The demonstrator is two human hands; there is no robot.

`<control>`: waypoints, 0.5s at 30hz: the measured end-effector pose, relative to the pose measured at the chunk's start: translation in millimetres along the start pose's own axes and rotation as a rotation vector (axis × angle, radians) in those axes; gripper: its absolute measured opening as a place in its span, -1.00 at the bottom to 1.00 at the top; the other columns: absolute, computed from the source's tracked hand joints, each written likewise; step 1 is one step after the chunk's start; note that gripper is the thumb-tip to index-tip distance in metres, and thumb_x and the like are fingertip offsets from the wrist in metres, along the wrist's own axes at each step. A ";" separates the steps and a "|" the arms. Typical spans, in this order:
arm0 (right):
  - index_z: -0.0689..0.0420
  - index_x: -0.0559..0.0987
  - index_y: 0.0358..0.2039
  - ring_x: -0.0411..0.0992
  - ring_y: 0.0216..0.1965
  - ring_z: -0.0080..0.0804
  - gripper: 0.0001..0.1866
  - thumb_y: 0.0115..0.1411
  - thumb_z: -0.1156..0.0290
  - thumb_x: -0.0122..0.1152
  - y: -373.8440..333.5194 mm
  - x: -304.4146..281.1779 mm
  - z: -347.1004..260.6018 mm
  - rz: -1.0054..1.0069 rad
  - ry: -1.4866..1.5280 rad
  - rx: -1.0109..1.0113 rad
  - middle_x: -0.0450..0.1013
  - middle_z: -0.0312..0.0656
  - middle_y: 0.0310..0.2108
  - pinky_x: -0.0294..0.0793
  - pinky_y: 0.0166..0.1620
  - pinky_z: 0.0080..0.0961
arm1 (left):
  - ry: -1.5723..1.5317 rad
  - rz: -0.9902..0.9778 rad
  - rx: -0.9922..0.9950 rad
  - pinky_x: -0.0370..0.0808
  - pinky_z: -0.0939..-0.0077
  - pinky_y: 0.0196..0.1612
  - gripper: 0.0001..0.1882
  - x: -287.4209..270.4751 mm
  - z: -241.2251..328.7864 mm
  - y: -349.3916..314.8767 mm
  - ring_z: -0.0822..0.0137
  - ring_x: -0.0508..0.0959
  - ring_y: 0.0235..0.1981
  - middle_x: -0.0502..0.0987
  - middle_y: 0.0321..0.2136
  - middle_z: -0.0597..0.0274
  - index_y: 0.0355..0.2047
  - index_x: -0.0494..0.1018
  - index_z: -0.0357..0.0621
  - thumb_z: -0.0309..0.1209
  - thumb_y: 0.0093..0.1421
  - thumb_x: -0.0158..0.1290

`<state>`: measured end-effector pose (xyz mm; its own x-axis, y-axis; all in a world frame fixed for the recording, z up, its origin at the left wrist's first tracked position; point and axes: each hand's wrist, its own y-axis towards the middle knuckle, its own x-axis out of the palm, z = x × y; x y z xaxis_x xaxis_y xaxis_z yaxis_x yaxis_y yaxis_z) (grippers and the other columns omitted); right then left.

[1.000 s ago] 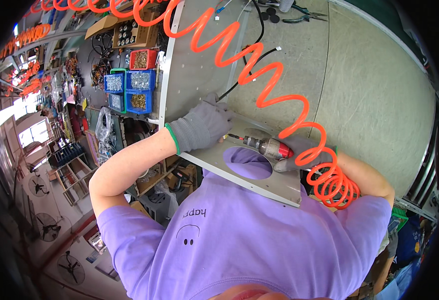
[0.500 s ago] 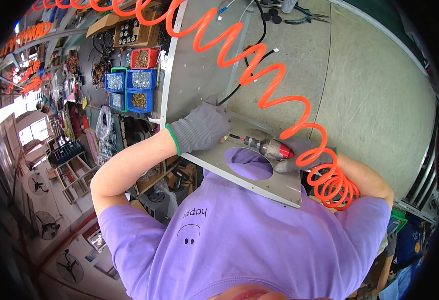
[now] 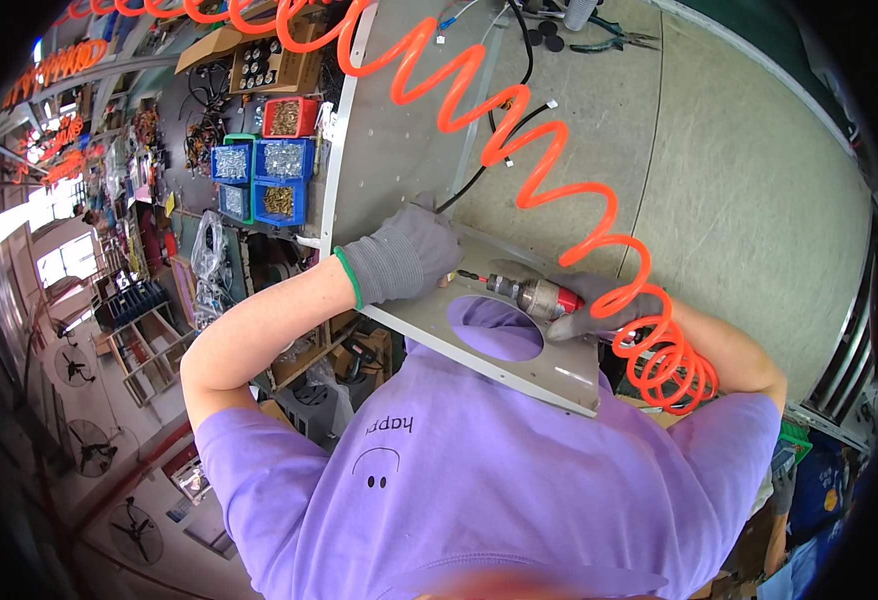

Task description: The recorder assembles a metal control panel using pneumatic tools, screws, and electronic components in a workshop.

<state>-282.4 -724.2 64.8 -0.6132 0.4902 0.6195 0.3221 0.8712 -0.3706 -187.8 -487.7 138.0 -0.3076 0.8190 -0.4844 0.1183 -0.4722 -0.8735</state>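
My right hand, in a grey glove, is wrapped round a red and silver air screwdriver. Its bit points left, toward my other glove. An orange coiled air hose crosses over the right hand and wrist. My left hand, in a grey glove with a green cuff, is bent over the left corner of a grey metal panel with a round hole. The left fingers are curled, and what they hold, if anything, is hidden. A black cable runs out from beside that hand.
Blue bins of screws and a red bin stand at the left, below a cardboard box of dark round parts. Pliers and black discs lie on the bench at the far side. An upright sheet-metal wall rises left of centre.
The screwdriver and my right hand have shifted very slightly left, and the hose coils moved a little with them. My left hand stays in place.
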 end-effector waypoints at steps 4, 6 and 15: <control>0.18 0.34 -0.04 0.29 -0.27 -0.55 -0.51 -0.01 0.43 0.25 -3.5 6.3 -9.7 0.105 -0.099 0.074 0.32 -0.31 -0.30 0.31 -0.18 -0.54 | -0.082 0.241 0.030 0.28 0.36 0.00 -0.76 -1.9 -3.2 -14.3 0.29 0.49 -0.23 0.51 -0.33 0.31 -0.35 0.53 0.01 -0.22 -0.04 0.10; 0.20 0.33 0.01 0.30 -0.24 -0.52 -0.46 -0.02 0.43 0.26 1.8 2.9 -9.0 0.115 -0.145 0.050 0.34 -0.29 -0.28 0.31 -0.13 -0.51 | -0.163 0.564 -0.058 0.31 0.37 -0.03 -0.74 -11.4 -12.9 -38.0 0.28 0.49 -0.25 0.50 -0.33 0.27 -0.31 0.52 -0.02 -0.26 -0.04 0.12; 0.20 0.35 0.00 0.33 -0.24 -0.47 -0.44 -0.03 0.35 0.29 0.6 2.8 -12.3 0.135 -0.160 0.060 0.37 -0.26 -0.28 0.35 -0.14 -0.45 | -1.506 1.056 -0.977 0.39 0.62 -0.25 -0.73 97.1 -38.3 -79.0 0.50 0.46 -0.34 0.49 -0.44 0.32 -0.20 0.49 -0.25 -0.29 0.21 0.02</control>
<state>-275.0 -721.9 74.8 -0.6754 0.5875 0.4458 0.3683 0.7924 -0.4862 -190.9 -358.5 158.2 -0.0985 -0.6702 -0.7356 0.9165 0.2270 -0.3295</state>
